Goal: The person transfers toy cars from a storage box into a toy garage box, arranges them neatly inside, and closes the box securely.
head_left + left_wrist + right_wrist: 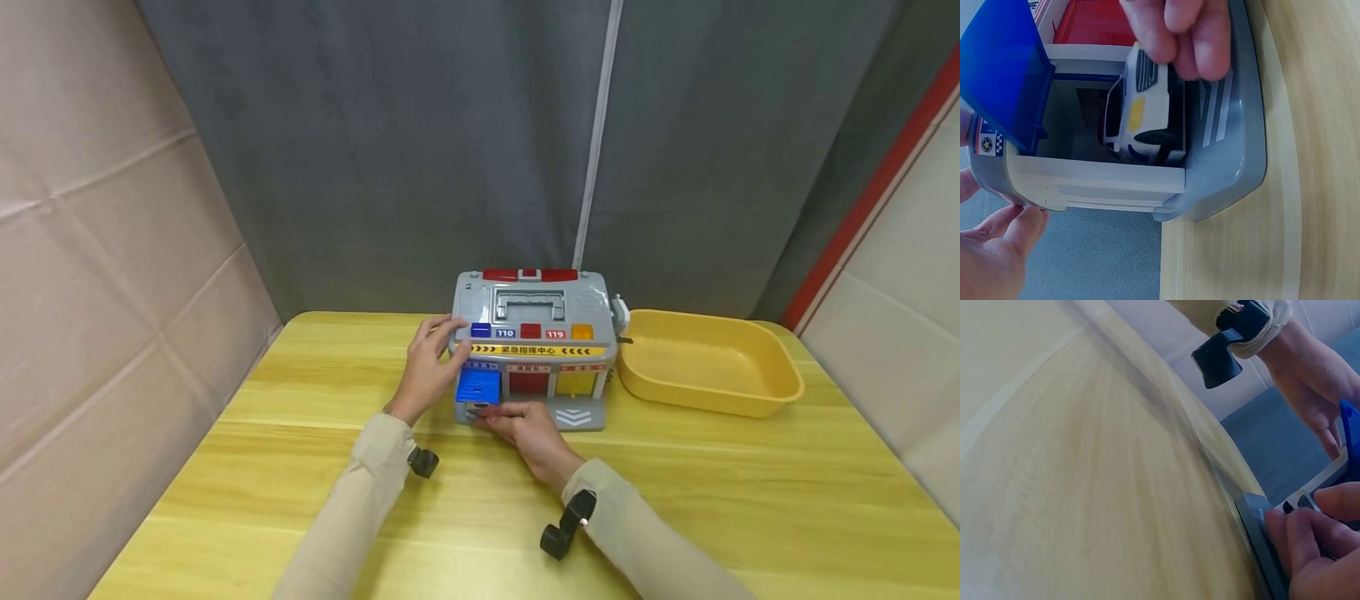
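Note:
A grey toy rescue station [531, 312] stands on the table, with red and yellow doors [576, 382] beside a raised blue door [477, 385]. My left hand [431, 371] grips its left side, thumb toward the front and fingers toward the back. Under the blue door, a white toy car [1149, 109] with a yellow patch is partly inside the left bay and tilted in the doorway. My right hand [531, 437] holds the car at its front end, fingertips right at the doorway. In the right wrist view, the right fingers [1310, 540] cover most of the car.
A yellow plastic basin [705, 400] sits right of the station, close to the white crank-like part [619, 315] on its side. Behind the table hangs a grey curtain [390, 167]. Black camera mounts [558, 537] are strapped at both wrists.

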{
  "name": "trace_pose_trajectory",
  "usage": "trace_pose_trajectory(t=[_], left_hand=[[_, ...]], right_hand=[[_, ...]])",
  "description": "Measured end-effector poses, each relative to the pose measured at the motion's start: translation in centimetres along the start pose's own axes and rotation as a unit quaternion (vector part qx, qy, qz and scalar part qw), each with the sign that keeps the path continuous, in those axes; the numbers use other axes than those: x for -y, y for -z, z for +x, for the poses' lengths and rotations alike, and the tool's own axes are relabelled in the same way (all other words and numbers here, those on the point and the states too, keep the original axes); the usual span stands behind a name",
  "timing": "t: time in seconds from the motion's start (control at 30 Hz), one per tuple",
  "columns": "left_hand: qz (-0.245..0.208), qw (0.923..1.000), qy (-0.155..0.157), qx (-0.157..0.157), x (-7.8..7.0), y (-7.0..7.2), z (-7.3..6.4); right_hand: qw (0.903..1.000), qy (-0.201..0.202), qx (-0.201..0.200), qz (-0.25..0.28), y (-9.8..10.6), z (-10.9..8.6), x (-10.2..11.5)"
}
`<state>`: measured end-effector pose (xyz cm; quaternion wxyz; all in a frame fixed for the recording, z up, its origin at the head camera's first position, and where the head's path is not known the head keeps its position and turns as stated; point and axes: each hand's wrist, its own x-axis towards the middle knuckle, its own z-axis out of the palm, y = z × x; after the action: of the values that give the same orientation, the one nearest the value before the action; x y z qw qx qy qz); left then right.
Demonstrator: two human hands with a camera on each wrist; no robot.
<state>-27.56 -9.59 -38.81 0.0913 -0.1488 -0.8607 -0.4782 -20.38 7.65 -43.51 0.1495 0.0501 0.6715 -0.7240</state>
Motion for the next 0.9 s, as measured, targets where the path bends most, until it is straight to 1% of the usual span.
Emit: trace_pose_trajectory(t=[0.2,0.3,0.4,0.47,0.57,0.67,0.8,0.9], left_hand=[[0.001,1.0,0.001,-0.001,0.0,0.0,0.0],[0.002,1.0,0.005,0.0,0.0,0.0,0.0],[0.001,1.0,0.007,0.004,0.0,0.0,0.0],[0.0,1.0,0.004,0.007,0.0,0.0,0.0],[0.001,0.9999,-0.002,0.013,0.2,0.1,0.0],[0.003,0.9997,-0.009,0.024,0.4,0.3,0.0],[0.001,0.9991,-0.01,0.041,0.7,0.6,-0.1],[0.001,0.9986,-0.009,0.052,0.8,0.8,-0.1]], right_hand=[[0.9999,-0.001,0.009,0.015,0.1,0.0,0.3],[0.9997,-0.005,0.024,-0.001,0.3,-0.1,0.4],[0.9989,0.002,0.036,-0.029,0.5,-0.4,0.4],[0.9981,0.014,0.03,-0.052,0.8,-0.8,0.5],[0.9965,0.026,0.011,-0.079,1.4,-1.3,0.9],[0.9951,0.032,-0.006,-0.093,2.2,-1.5,1.5],[0.9921,0.051,-0.013,-0.114,3.4,-2.0,2.6],[0.9889,0.067,-0.011,-0.132,4.2,-2.4,3.5]])
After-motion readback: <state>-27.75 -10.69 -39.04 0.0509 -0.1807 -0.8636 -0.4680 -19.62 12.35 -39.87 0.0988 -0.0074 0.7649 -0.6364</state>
